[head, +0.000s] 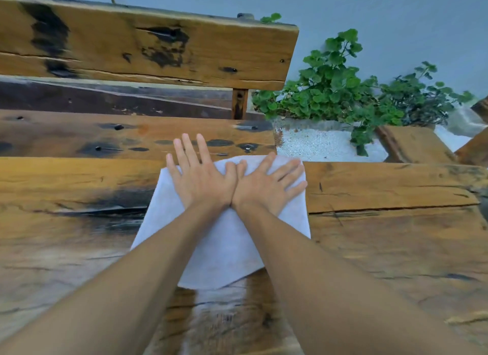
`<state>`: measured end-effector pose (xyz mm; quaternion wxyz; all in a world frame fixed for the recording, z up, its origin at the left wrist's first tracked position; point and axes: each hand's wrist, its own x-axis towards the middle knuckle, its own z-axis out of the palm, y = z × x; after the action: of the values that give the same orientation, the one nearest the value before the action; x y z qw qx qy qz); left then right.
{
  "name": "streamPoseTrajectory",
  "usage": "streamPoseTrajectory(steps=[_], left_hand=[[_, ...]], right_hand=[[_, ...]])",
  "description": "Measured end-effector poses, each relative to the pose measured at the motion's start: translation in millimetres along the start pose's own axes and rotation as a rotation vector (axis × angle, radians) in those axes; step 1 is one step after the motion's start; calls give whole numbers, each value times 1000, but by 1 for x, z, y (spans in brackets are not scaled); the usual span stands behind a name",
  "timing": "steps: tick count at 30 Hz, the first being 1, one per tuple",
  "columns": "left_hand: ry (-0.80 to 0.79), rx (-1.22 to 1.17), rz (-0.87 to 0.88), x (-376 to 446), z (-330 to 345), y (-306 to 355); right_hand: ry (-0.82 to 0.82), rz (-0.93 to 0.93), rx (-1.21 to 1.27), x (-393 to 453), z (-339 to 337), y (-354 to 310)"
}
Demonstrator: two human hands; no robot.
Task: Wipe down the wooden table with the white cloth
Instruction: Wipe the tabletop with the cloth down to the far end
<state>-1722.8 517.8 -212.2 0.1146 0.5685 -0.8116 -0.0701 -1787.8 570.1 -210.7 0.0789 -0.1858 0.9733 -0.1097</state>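
Observation:
A white cloth (224, 243) lies spread flat on the wooden table (383, 222), near the table's far edge. My left hand (200, 175) presses on the cloth's far left part with straight, spread fingers; the fingertips reach past the cloth onto the wood. My right hand (266, 183) lies flat on the cloth's far right part, fingers spread toward the right corner. The two thumbs touch side by side. Both forearms cover the middle of the cloth.
Beyond the table stands a wooden bench with a thick plank backrest (148, 45). At the right a planter of green leafy plants (340, 90) sits over white gravel (317, 143). The table planks are rough, cracked and dark-stained.

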Motion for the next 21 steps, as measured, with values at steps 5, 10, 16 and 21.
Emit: streamPoseTrajectory(steps=[5, 10, 16, 21], left_hand=[[-56, 30, 43, 51, 5, 13], [90, -109, 24, 51, 4, 18], [174, -86, -40, 21, -1, 16], [73, -77, -33, -24, -3, 5]], right_hand=[[-52, 17, 20, 36, -5, -23], [-45, 17, 3, 43, -2, -25], [-15, -74, 7, 34, -4, -16], [18, -177, 5, 5, -1, 9]])
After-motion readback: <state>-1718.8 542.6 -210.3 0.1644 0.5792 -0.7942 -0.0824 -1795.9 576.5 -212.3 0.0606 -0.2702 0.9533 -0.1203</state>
